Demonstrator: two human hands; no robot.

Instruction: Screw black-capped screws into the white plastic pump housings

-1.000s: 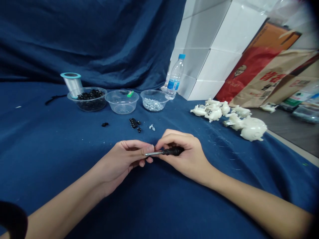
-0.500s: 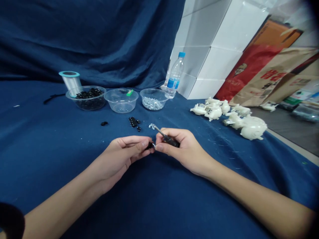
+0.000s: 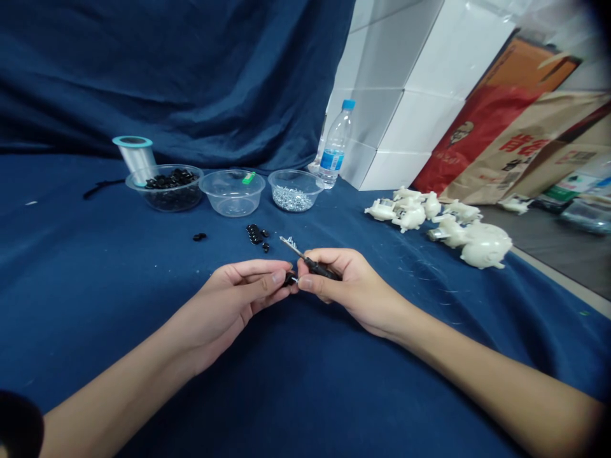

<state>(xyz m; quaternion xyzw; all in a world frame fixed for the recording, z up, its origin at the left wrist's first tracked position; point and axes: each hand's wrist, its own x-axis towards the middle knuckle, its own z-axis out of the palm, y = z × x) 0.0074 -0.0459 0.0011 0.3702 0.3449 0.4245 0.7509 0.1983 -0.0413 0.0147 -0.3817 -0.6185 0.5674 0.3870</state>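
My left hand [image 3: 245, 289] pinches a small glossy black part [image 3: 289, 278] between thumb and fingers. Close against it, my right hand [image 3: 337, 277] is closed around a screwdriver [image 3: 321, 268], its shaft pointing up and to the left. The right thumb and finger also pinch a tiny silvery screw [image 3: 296, 280] at the black part; whether it sits in the part I cannot tell. Just beyond the hands lie a few loose screws [image 3: 291, 242], partly behind the screwdriver's shaft, and a cluster of black parts [image 3: 255, 234]. Further left is another small black piece [image 3: 199, 236].
Behind stand clear bowls: one with black parts [image 3: 174, 181], an empty bowl with a green tag [image 3: 232, 197], one with screws [image 3: 292, 198]. A spool [image 3: 136, 156] and a water bottle [image 3: 335, 143] stand near them. Cream plastic figures [image 3: 484, 242] lie right, before white boxes [image 3: 405, 121] and paper bags [image 3: 515, 146].
The screwdriver has turned slightly in my right hand, its tip now further left and over the loose screws. My hands have barely moved and stay together at the black part.
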